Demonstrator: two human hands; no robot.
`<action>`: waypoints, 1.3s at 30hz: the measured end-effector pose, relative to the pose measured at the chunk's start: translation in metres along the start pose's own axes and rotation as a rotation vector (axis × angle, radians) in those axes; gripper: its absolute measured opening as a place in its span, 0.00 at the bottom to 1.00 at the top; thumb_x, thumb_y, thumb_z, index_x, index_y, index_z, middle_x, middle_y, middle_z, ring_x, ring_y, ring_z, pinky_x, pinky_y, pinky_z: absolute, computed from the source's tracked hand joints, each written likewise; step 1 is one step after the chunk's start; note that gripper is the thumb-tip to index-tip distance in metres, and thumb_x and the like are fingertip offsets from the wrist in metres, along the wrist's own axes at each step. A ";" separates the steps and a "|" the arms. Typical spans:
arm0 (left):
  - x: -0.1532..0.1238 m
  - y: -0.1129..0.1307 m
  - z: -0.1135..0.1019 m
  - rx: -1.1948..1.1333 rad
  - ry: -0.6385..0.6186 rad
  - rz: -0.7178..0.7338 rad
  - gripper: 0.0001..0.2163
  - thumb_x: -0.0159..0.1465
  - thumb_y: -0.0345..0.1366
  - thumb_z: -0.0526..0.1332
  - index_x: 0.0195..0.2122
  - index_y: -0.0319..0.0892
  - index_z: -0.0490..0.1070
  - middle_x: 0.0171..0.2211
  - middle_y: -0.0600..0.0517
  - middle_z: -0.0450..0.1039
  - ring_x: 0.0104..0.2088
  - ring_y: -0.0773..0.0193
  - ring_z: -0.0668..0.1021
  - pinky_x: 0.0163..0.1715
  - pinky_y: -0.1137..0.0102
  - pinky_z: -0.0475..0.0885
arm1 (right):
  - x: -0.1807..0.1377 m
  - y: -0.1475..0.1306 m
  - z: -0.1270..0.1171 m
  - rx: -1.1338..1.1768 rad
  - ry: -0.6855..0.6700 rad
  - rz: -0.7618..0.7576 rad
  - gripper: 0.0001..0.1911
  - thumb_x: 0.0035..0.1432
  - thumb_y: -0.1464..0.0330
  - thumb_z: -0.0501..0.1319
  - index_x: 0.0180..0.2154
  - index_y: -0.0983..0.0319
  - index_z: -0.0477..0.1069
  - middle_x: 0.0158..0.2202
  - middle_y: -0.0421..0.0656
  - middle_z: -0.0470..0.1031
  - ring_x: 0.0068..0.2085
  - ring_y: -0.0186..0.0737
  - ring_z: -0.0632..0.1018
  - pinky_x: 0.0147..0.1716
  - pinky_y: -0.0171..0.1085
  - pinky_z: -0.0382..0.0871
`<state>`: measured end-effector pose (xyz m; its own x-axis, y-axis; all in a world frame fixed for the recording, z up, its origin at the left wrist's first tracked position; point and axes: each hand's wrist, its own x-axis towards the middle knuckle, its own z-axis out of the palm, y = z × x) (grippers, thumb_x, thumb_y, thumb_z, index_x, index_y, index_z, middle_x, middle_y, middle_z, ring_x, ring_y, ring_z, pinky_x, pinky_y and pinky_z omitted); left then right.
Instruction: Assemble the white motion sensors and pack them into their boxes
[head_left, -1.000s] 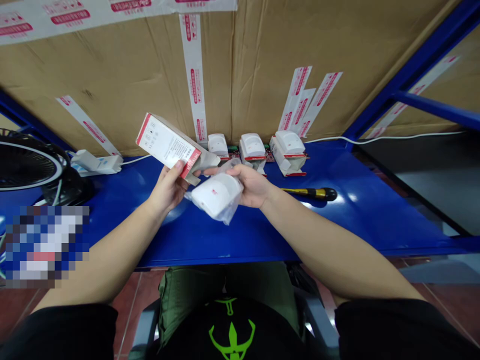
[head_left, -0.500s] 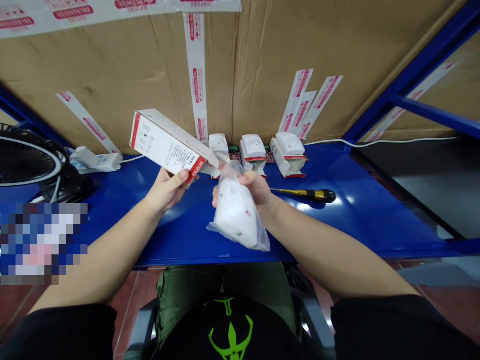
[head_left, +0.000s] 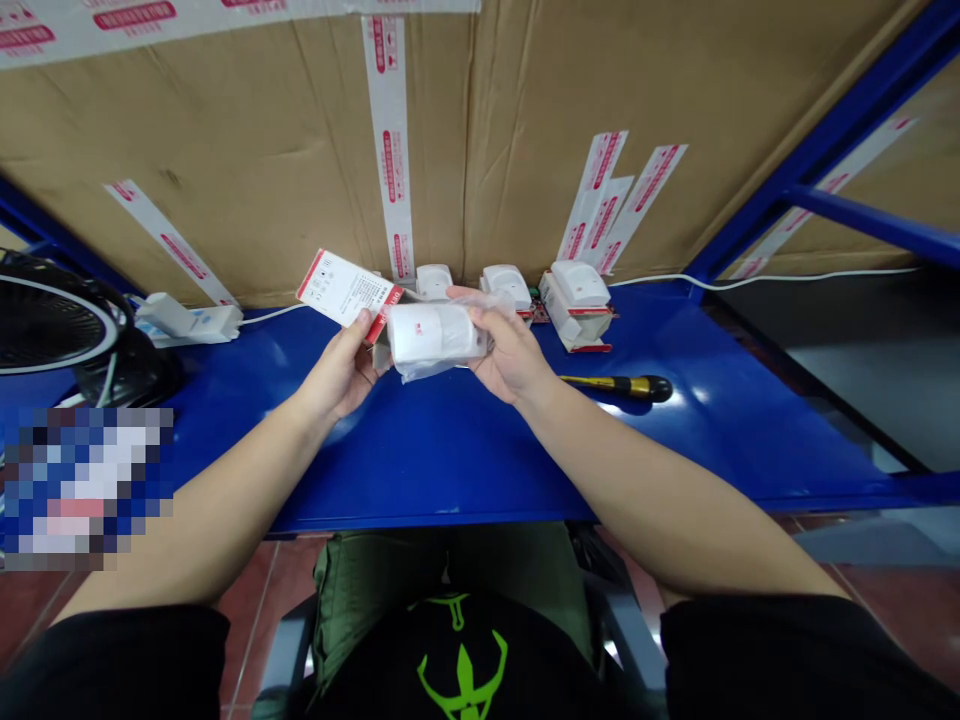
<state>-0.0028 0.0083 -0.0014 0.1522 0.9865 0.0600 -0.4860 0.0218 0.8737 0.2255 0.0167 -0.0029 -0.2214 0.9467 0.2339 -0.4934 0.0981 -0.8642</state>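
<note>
My left hand (head_left: 343, 370) grips a white and red cardboard box (head_left: 342, 285) marked "DETECTOR", tilted with its open end toward the right. In my right hand (head_left: 510, 350) is a white detector (head_left: 427, 333) wrapped in a clear plastic bag. The detector's left end is at the mouth of the box; whether any of it is inside I cannot tell. Behind my hands stand two more white detectors, one in the middle (head_left: 506, 284) and one partly hidden (head_left: 433, 280). Another white detector (head_left: 580, 285) rests on a small open carton (head_left: 589, 328).
A screwdriver (head_left: 630, 387) with a yellow and black handle lies right of my right hand. At the left are a black fan (head_left: 56, 320) and a white power strip (head_left: 199, 325). A taped cardboard wall (head_left: 300, 150) backs the blue table (head_left: 450, 460); a blue frame (head_left: 810, 140) rises right.
My right hand has turned the bagged detector from hanging down to lying sideways and brought it to the box's mouth. The box has swung lower and its front face has turned.
</note>
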 end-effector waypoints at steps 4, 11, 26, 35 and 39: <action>-0.002 0.001 0.007 0.003 -0.001 -0.028 0.19 0.61 0.47 0.81 0.48 0.44 0.83 0.40 0.51 0.88 0.35 0.64 0.87 0.35 0.75 0.84 | 0.000 0.010 0.004 -0.067 0.156 -0.106 0.23 0.56 0.52 0.76 0.45 0.53 0.69 0.35 0.34 0.76 0.35 0.37 0.78 0.30 0.35 0.77; -0.012 -0.001 0.024 0.057 -0.032 -0.066 0.22 0.53 0.41 0.86 0.44 0.43 0.82 0.41 0.50 0.89 0.39 0.62 0.89 0.43 0.71 0.87 | -0.006 0.032 0.017 -0.386 0.319 -0.314 0.26 0.65 0.45 0.68 0.43 0.51 0.56 0.38 0.36 0.66 0.39 0.39 0.74 0.37 0.38 0.76; -0.009 0.009 0.016 0.030 -0.005 -0.183 0.14 0.61 0.36 0.79 0.45 0.40 0.81 0.35 0.49 0.87 0.33 0.62 0.88 0.41 0.71 0.88 | -0.026 0.004 0.019 -1.355 -0.209 -0.726 0.19 0.75 0.60 0.60 0.60 0.58 0.80 0.57 0.52 0.83 0.60 0.60 0.74 0.61 0.61 0.67; -0.011 0.012 0.018 0.018 -0.058 -0.230 0.13 0.62 0.36 0.78 0.46 0.41 0.82 0.37 0.48 0.88 0.34 0.62 0.88 0.38 0.74 0.88 | -0.021 0.004 0.012 -1.246 -0.053 -0.747 0.11 0.72 0.65 0.63 0.54 0.56 0.77 0.50 0.50 0.71 0.53 0.55 0.74 0.57 0.59 0.74; -0.014 0.013 0.019 0.047 -0.100 -0.223 0.14 0.62 0.33 0.76 0.48 0.42 0.81 0.43 0.47 0.88 0.40 0.58 0.90 0.42 0.70 0.89 | -0.015 0.008 0.008 -1.026 0.098 -0.748 0.25 0.62 0.64 0.71 0.56 0.56 0.65 0.52 0.49 0.68 0.49 0.49 0.75 0.43 0.50 0.80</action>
<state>0.0055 -0.0087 0.0183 0.3364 0.9373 -0.0916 -0.3907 0.2274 0.8920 0.2184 0.0007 -0.0104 -0.0872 0.5722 0.8155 0.4138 0.7654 -0.4928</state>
